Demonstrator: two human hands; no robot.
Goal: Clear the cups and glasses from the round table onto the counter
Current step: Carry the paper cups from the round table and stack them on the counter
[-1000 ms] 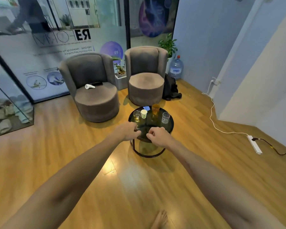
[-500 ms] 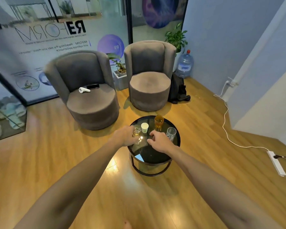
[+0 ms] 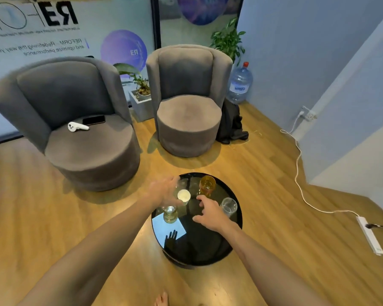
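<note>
White cup (image 3: 183, 195) just right of left hand (image 3: 163, 193), fingers spread, holding nothing. Right hand (image 3: 209, 214) loosely open (also empty) between amber glass (image 3: 207, 186) and clear glass (image 3: 229, 206). Another glass (image 3: 169, 214) under left wrist. Black round table (image 3: 208, 246), wood floor (image 3: 274, 217).

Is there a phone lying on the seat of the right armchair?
No, the phone lies on the left armchair; the right armchair seat is bare.
</note>
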